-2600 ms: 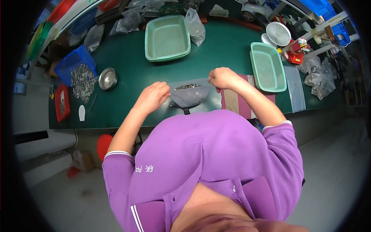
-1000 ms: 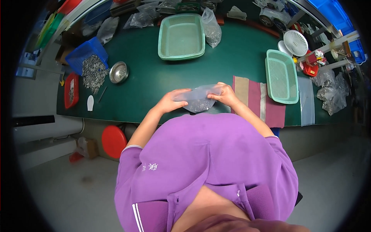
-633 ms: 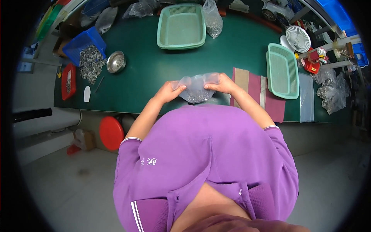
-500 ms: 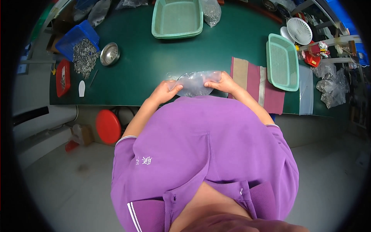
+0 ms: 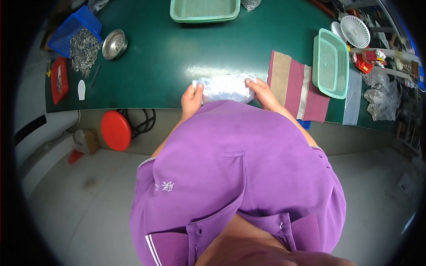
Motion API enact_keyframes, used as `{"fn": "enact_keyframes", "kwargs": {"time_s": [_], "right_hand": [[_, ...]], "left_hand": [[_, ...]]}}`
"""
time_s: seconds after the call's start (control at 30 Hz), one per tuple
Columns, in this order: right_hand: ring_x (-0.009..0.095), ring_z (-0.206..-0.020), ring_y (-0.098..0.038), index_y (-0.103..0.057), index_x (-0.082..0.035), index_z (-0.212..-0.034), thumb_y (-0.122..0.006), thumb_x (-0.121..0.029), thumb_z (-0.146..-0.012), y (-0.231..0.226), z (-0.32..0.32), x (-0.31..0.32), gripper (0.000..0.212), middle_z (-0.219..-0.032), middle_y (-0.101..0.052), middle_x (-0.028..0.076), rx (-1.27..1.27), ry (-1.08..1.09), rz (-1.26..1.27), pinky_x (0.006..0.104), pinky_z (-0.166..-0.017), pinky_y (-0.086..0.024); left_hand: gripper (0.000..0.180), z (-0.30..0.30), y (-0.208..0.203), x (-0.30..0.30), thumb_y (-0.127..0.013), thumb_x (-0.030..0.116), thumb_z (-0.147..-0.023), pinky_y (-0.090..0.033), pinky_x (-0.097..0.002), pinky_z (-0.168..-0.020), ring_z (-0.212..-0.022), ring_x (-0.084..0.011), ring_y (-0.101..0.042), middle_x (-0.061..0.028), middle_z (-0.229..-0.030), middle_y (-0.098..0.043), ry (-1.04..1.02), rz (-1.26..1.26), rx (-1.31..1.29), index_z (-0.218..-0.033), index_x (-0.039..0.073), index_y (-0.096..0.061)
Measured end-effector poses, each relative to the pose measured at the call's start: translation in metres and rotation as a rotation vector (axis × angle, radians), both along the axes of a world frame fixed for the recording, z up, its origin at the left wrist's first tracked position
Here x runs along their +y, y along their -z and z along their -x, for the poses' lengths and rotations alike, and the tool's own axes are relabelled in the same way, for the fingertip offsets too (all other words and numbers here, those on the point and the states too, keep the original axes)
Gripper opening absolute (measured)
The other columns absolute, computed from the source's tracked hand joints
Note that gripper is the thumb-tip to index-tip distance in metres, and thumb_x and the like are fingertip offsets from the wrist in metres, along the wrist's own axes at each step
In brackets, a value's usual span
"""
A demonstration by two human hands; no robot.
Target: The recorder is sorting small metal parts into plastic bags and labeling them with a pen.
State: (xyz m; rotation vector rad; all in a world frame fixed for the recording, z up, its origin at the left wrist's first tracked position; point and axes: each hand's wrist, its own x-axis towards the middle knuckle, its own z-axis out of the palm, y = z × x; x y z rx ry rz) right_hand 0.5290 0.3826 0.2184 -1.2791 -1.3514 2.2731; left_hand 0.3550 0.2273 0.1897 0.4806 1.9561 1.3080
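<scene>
Left hand (image 5: pixel 191 101) and right hand (image 5: pixel 265 94) each pinch one end of a glossy, crinkled clear plastic bag (image 5: pixel 225 88), held taut at the near edge of the smooth green table (image 5: pixel 151 75); the purple shirt (image 5: pixel 222 159) partly blocks the forearms. Right of it lies a striped woven cloth (image 5: pixel 294 86), partly under a perforated green basket (image 5: pixel 330 64). Leftward: a round metal bowl (image 5: pixel 106 49) and slender metal pieces (image 5: pixel 84 52) spilling from a blue bin (image 5: pixel 65 39).

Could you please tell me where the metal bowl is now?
In the head view, the metal bowl sits on the left side of the green table, just right of the heaped metal parts.
</scene>
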Motion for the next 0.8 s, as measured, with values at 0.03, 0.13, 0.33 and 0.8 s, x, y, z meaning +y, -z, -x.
{"fn": "enact_keyframes", "kwargs": {"time_s": [0.03,0.13,0.33,0.8], "right_hand": [[0.009,-0.08,-0.053,-0.057,-0.005,-0.095,-0.055,-0.023,-0.087,-0.004,0.003,0.005,0.02,-0.084,-0.059,0.001,-0.041,0.06,0.117,0.0244,-0.072,-0.042],[0.009,-0.08,-0.053,-0.058,-0.005,-0.092,-0.055,-0.021,-0.087,0.004,-0.002,0.012,0.017,-0.083,-0.059,0.001,-0.038,0.072,0.104,0.0242,-0.074,-0.043],[0.006,-0.075,-0.053,-0.06,-0.003,-0.09,-0.056,-0.012,-0.086,0.002,-0.01,0.003,0.011,-0.082,-0.059,-0.001,0.077,0.08,-0.256,0.0217,-0.072,-0.042],[0.006,-0.069,-0.05,-0.062,-0.001,-0.09,-0.056,-0.02,-0.087,0.012,0.009,0.003,0.021,-0.074,-0.059,-0.002,-0.101,0.01,-0.316,0.0218,-0.063,-0.041]], "left_hand": [[0.025,-0.001,-0.005,0.001,-0.051,0.026,-0.09,-0.041,-0.0239,-0.057,-0.061,-0.0069,-0.049,-0.0005,-0.069,-0.058,-0.003,0.003,-0.005,-0.087,0.002,-0.058],[0.019,-0.003,-0.011,0.002,-0.052,0.02,-0.089,-0.042,-0.0241,-0.057,-0.06,-0.0076,-0.052,-0.0009,-0.069,-0.059,-0.028,0.01,-0.076,-0.09,0.002,-0.058],[0.013,0.006,-0.019,-0.006,-0.053,0.012,-0.087,-0.044,-0.0236,-0.059,-0.064,-0.0098,-0.056,-0.0035,-0.073,-0.062,0.001,-0.232,-0.229,-0.09,0.0,-0.059],[0.014,0.005,-0.007,0.008,-0.051,0.015,-0.088,-0.041,-0.0212,-0.055,-0.058,-0.0071,-0.051,-0.0037,-0.068,-0.058,-0.16,-0.156,-0.249,-0.085,0.002,-0.055]]}}
